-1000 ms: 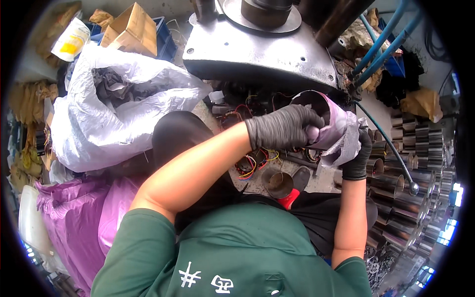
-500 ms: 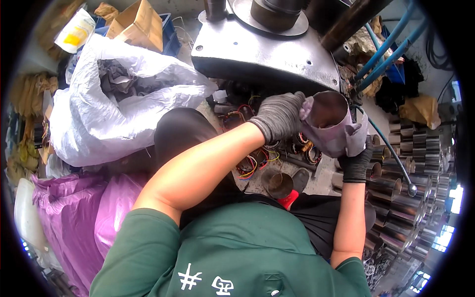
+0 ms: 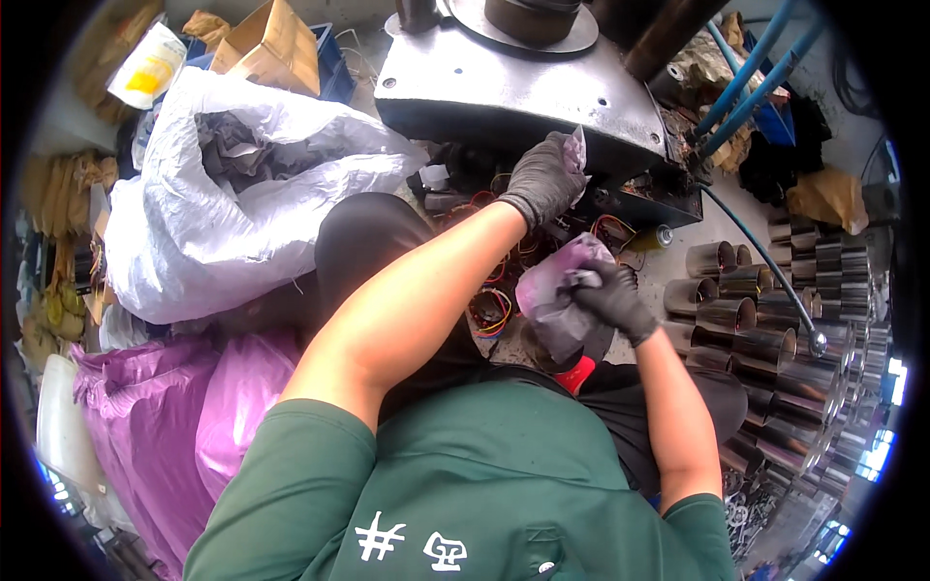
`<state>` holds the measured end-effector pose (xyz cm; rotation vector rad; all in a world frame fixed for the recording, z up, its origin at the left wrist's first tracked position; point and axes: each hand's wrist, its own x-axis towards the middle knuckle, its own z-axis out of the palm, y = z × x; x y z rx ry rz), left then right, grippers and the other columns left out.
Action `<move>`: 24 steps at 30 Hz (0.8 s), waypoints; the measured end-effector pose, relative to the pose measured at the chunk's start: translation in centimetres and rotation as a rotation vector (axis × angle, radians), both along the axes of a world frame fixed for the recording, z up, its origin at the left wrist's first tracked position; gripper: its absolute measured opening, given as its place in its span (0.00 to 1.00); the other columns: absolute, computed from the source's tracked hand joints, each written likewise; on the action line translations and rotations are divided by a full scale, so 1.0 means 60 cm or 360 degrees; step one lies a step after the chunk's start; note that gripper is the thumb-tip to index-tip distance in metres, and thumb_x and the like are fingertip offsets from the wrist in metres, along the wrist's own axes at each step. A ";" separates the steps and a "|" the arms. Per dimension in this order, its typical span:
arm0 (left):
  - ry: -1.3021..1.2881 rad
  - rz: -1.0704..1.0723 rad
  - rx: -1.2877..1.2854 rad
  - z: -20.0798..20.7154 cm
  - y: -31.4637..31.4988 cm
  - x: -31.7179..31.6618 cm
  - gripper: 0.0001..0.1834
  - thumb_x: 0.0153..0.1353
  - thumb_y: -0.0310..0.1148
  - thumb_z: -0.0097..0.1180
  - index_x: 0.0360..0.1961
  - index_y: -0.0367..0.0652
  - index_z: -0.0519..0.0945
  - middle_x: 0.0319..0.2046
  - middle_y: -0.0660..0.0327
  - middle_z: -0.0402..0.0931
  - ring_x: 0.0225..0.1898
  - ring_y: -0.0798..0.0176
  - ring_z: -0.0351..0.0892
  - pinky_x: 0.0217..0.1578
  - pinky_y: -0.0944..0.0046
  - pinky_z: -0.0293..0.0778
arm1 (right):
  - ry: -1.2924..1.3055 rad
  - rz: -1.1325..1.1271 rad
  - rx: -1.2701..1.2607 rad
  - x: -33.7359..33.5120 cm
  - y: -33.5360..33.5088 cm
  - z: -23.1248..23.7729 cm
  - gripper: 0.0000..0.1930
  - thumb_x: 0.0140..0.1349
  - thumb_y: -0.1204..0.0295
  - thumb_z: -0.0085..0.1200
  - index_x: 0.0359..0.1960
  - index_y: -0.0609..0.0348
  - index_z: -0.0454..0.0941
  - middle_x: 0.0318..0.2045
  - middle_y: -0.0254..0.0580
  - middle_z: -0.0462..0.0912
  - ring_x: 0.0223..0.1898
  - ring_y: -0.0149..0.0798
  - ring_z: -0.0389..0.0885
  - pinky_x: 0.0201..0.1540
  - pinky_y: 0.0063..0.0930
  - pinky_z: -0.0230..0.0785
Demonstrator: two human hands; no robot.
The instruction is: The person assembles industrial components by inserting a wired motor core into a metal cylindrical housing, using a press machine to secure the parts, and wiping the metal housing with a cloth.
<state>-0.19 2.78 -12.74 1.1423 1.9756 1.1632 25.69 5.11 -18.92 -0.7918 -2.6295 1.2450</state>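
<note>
My left hand (image 3: 545, 184), in a dark grey knitted glove, is closed on a small piece of pale purple-grey paper (image 3: 574, 150) that sticks up by the front edge of the metal plate. Lower and to the right, my right hand (image 3: 618, 298), gloved as well, grips a larger crumpled sheet of purple-grey paper (image 3: 554, 290). Whether a metal sleeve lies inside that paper, I cannot tell. Beneath both hands lie wire coils with coloured leads (image 3: 492, 308), partly hidden by my forearm and the paper.
A heavy metal machine plate (image 3: 523, 87) spans the far side. White sack (image 3: 320, 223) with crumpled paper and purple sack (image 3: 145, 407) stand left. Rows of shiny metal sleeves (image 3: 775, 349) fill the right, beside a ball-ended lever (image 3: 817, 343). Blue pipes (image 3: 751, 102) rise far right.
The paper-wrapped metal sleeve held up between both hands is no longer visible there. My right hand has come down and left with crumpled paper; my left hand has moved slightly away from me.
</note>
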 end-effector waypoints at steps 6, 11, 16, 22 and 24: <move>0.0190 -0.0129 -0.0258 0.008 -0.028 0.011 0.32 0.58 0.35 0.63 0.65 0.44 0.74 0.52 0.41 0.82 0.55 0.40 0.83 0.61 0.47 0.77 | -0.0339 0.0305 0.0298 -0.014 -0.019 -0.020 0.13 0.58 0.61 0.65 0.38 0.57 0.85 0.36 0.57 0.86 0.39 0.61 0.84 0.45 0.50 0.76; 0.0029 -0.0303 -0.0363 0.002 -0.038 0.012 0.32 0.58 0.40 0.67 0.63 0.43 0.75 0.51 0.42 0.83 0.53 0.41 0.85 0.56 0.48 0.80 | -0.0092 0.0117 0.0054 -0.015 -0.004 0.061 0.12 0.57 0.76 0.63 0.44 0.58 0.84 0.37 0.50 0.86 0.41 0.47 0.87 0.46 0.38 0.78; -0.0534 -0.0738 0.0070 -0.048 -0.020 0.045 0.26 0.60 0.35 0.71 0.58 0.38 0.79 0.46 0.53 0.85 0.46 0.59 0.84 0.51 0.60 0.80 | 0.0566 -0.0099 0.0198 0.001 0.036 0.179 0.43 0.54 0.79 0.66 0.75 0.57 0.65 0.66 0.46 0.76 0.56 0.37 0.80 0.61 0.32 0.74; -0.0730 -0.1378 0.0831 -0.101 0.013 0.074 0.17 0.73 0.35 0.56 0.59 0.41 0.81 0.51 0.64 0.84 0.50 0.67 0.82 0.57 0.66 0.76 | 0.1002 -0.0377 -0.1268 -0.033 0.028 0.203 0.36 0.62 0.67 0.64 0.72 0.57 0.64 0.47 0.28 0.77 0.48 0.28 0.77 0.54 0.23 0.73; -0.1427 -0.1272 0.0801 -0.065 -0.006 0.084 0.17 0.73 0.36 0.56 0.58 0.41 0.81 0.51 0.63 0.85 0.51 0.66 0.83 0.58 0.65 0.76 | 0.0953 -0.0311 -0.1215 -0.022 0.022 0.184 0.34 0.62 0.67 0.64 0.70 0.57 0.66 0.46 0.28 0.78 0.48 0.28 0.78 0.55 0.25 0.73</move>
